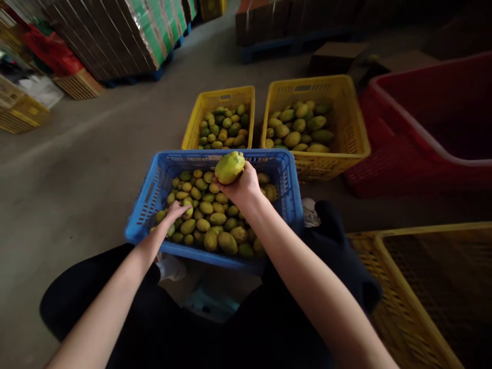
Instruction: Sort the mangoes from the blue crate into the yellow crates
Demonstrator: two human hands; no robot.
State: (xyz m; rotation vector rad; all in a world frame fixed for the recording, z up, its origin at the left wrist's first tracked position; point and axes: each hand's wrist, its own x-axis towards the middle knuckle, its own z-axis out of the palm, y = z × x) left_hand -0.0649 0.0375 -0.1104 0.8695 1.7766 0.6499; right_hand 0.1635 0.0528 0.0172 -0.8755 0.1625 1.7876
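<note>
My right hand (246, 184) is raised over the far part of a blue crate (137, 233) and holds a large yellow-green lemon (229, 167). Lower and to the left, my left hand (177, 211) reaches in among the fruit, its fingers closed around a smaller lemon (188, 208). Several green and yellow lemons (218, 219) cover the bottom of this crate, with bigger ones along the near side. The crate stands on the floor between my legs.
Beyond the blue crate are two yellow crates of lemons, the left one (186, 128) and the right one (355, 115). A red bin (384, 128) stands at the right, a yellow crate (388, 266) at the lower right. Stacked pallets (154, 31) are farther back.
</note>
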